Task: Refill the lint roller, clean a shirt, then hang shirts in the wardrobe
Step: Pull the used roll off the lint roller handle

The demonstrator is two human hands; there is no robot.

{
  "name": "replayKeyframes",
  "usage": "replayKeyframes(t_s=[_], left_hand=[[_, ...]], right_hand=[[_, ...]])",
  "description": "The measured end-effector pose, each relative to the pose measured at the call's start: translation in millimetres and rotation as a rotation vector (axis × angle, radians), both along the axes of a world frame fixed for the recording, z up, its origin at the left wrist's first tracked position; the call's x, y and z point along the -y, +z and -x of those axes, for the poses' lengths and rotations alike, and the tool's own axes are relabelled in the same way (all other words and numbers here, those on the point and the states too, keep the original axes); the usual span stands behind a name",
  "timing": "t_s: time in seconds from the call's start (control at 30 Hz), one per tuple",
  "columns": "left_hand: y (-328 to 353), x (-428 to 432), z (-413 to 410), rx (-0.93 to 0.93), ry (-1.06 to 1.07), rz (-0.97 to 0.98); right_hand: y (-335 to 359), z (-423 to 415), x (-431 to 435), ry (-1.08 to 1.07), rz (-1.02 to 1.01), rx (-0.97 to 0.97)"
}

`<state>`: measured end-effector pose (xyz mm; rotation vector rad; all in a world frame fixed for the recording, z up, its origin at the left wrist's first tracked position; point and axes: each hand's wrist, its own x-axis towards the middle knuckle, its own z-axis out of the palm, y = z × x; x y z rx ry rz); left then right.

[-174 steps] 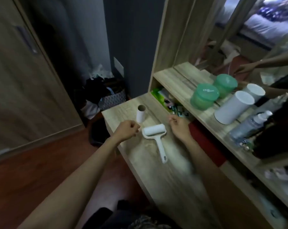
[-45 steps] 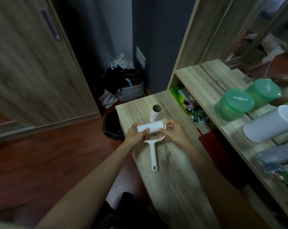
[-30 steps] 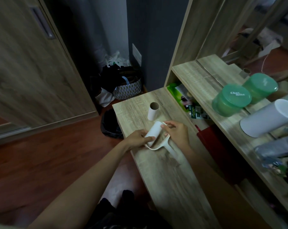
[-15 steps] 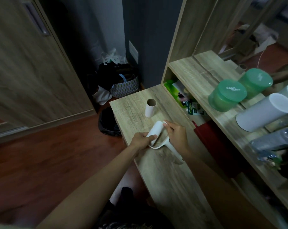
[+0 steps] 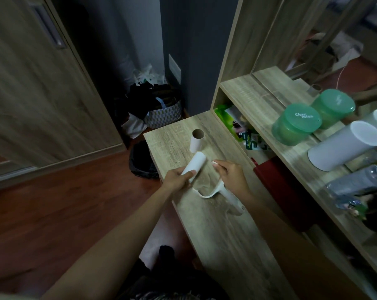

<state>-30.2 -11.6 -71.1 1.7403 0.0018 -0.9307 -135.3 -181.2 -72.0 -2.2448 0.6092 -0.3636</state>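
Observation:
My left hand (image 5: pixel 176 178) grips the lower end of a white refill roll (image 5: pixel 195 165), which points away and up to the right, just above the wooden table (image 5: pixel 222 230). The white lint roller frame (image 5: pixel 221 191) is held by my right hand (image 5: pixel 230 173) at one arm of its fork, its handle trailing toward me on the tabletop. The roll is out of the fork, attached at most at its near end. An empty cardboard core (image 5: pixel 196 140) stands upright just beyond the roll.
A shelf (image 5: pixel 259 100) on the right carries two green lidded tubs (image 5: pixel 295 123), a white cylinder (image 5: pixel 343 145) and bottles (image 5: pixel 356 182). Green packets (image 5: pixel 235 122) sit below it. A black bin (image 5: pixel 142 161) and a basket of clothes (image 5: pixel 161 111) stand on the floor by the wardrobe door (image 5: pixel 31 83).
Earlier the roll sat across the fork of the roller. Since then my left hand has swung and pulled it out of the fork, while my right hand holds the frame.

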Motion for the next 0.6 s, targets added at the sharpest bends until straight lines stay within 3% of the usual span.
replayKeyframes(t_s=[0.4,0.6], left_hand=[[9,-25,-28,0.2,-0.081,-0.001],[9,-30,-37,0.231,-0.057,0.032]], right_hand=[[-10,9,24,-0.14,0.003,-0.237],[-4,5,22,-0.166,0.039,-0.237]])
